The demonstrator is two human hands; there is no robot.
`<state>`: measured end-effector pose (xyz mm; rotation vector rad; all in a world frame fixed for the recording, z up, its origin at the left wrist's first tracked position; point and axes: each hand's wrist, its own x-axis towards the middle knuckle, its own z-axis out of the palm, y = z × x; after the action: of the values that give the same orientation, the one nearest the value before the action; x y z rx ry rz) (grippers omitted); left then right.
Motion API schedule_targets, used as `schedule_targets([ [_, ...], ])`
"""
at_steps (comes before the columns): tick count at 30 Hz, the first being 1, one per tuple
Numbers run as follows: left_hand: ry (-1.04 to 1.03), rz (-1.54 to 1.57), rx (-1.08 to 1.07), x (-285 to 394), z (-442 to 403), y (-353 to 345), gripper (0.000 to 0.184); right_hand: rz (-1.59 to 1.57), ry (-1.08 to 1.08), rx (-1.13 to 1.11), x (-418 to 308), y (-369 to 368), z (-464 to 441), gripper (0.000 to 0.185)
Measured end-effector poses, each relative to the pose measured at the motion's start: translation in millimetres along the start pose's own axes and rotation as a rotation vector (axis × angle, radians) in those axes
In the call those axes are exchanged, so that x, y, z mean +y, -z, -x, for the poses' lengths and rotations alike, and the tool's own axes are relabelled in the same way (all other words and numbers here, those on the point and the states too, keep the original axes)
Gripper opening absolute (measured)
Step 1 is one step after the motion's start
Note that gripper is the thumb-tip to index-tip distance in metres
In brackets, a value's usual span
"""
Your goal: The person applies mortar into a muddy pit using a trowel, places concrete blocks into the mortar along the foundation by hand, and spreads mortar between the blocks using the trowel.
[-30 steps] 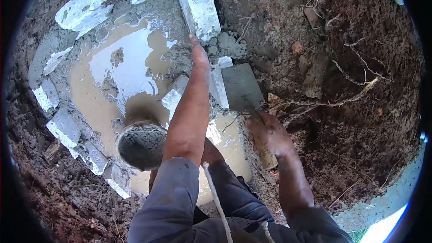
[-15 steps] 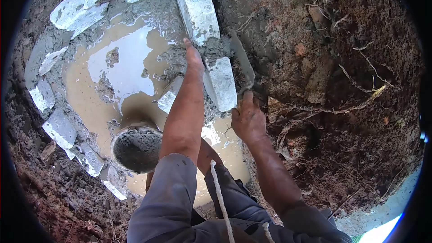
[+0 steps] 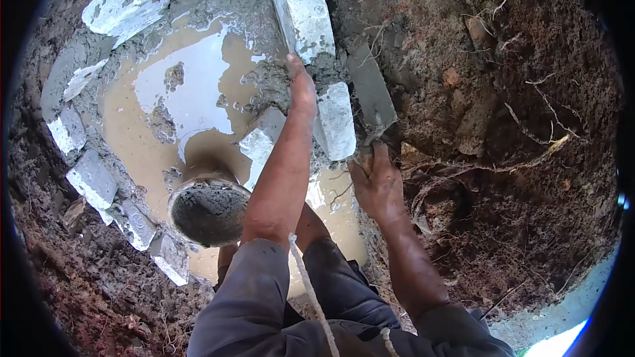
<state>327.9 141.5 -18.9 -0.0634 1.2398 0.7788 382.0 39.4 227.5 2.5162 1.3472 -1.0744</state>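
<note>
My right hand is closed around the handle of a trowel. The flat grey blade points up and away, between the pale blocks and the soil wall. Seen edge-on, my left hand lies stretched along the inner side of the wall, by the mortar joint, touching or very near a whitish block; some of its fingers are hidden. Beyond that joint sits another long block. A smaller block piece leans in the muddy water left of my left forearm.
A ring of mortared blocks curves around muddy water. A round pan with grey mortar inside stands in the water near my legs. Roots stick out of the soil wall on the right. A white cord hangs before me.
The trowel blade has turned from nearly edge-on to showing its broad face. My right hand has turned with it. The view has shifted a little, while my left hand keeps its place at the wall.
</note>
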Motion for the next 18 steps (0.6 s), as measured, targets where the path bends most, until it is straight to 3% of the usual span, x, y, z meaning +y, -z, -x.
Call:
schedule_targets([
  [1, 0.113, -0.090, 0.005, 1, 1, 3, 0.095, -0.035, 0.069, 0.074, -5, 4, 3, 0.037],
  [5, 0.027, -0.198, 0.082, 21, 49, -14, 0.098, 0.236, 0.001, 0.008, -15, -1, -15, 0.047],
  [11, -0.001, -0.030, 0.003, 8, 41, -6, 0.092, 0.294, 0.014, -0.090, 11, -1, 14, 0.056],
  [16, 0.057, 0.255, -0.098, 21, 29, -1, 0.090, 0.346, 0.014, -0.112, -13, 19, 25, 0.055],
  [18, 0.059, 0.203, -0.007, 17, 21, -1, 0.090, 0.431, -0.010, -0.182, -28, 30, 21, 0.051],
])
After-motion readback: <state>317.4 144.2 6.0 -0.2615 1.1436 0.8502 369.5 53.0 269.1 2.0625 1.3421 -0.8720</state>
